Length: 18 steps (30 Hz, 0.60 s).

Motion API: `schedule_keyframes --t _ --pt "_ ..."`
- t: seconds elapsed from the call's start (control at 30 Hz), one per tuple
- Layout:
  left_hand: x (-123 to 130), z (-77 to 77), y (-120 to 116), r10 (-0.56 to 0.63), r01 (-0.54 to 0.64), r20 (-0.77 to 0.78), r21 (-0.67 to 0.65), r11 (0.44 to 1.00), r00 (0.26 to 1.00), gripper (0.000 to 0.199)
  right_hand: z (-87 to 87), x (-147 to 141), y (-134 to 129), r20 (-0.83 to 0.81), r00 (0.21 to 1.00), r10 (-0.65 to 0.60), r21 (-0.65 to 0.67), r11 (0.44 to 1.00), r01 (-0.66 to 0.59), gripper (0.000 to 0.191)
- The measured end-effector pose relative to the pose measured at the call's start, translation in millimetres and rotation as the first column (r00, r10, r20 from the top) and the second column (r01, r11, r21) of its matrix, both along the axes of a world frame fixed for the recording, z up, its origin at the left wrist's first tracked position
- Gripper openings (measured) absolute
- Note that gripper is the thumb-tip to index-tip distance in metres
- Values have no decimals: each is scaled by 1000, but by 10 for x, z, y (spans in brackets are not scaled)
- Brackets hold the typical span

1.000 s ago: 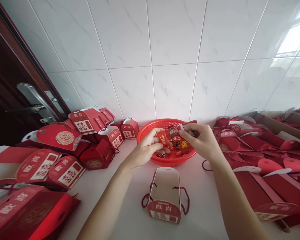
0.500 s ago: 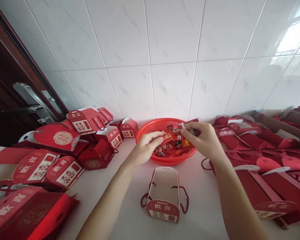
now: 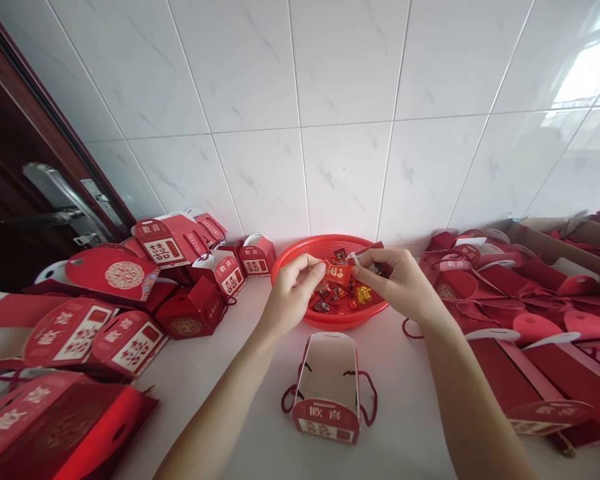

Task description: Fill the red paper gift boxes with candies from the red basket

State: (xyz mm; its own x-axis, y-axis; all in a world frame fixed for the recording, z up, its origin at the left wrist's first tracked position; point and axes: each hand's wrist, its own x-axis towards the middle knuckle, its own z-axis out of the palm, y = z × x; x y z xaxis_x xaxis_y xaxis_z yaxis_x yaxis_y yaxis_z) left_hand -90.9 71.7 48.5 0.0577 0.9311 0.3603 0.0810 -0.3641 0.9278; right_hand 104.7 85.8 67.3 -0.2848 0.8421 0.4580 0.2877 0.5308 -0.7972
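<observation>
Over a red plastic basket (image 3: 296, 255) of wrapped candies, my left hand (image 3: 294, 288) pinches the left end of a red-wrapped candy (image 3: 338, 273). The thumb and forefinger of my right hand (image 3: 399, 279) close at that candy's other end. More wrapped candies, with white and red wrappers, stick out from the right hand; how many is hidden. Loose candies, one with yellow print (image 3: 363, 294), lie in the basket below. An open red and white paper gift box (image 3: 327, 411) with dark red cord handles stands on the white table in front of the basket.
Folded red gift boxes (image 3: 130, 340) are piled along the left, near a dark door with a metal handle (image 3: 63, 193). On the right lie rows of open red boxes (image 3: 510, 373) and a brown carton (image 3: 575, 250). A tiled wall (image 3: 345, 173) rises behind.
My hands have drawn closer together. The right hand has moved left, and its fingertips now meet the red candy held in the left hand.
</observation>
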Motion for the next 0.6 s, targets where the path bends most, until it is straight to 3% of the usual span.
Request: schedule_keyframes --t 0.43,0.6 --pt "103 -67 -20 16 -14 100 -23 1000 995 30 -16 -29 -2 -49 994 100 -93 990 -104 28" --pt "150 -78 -67 164 -165 15 89 982 986 25 -5 -81 -30 -74 979 191 -145 969 -200 27"
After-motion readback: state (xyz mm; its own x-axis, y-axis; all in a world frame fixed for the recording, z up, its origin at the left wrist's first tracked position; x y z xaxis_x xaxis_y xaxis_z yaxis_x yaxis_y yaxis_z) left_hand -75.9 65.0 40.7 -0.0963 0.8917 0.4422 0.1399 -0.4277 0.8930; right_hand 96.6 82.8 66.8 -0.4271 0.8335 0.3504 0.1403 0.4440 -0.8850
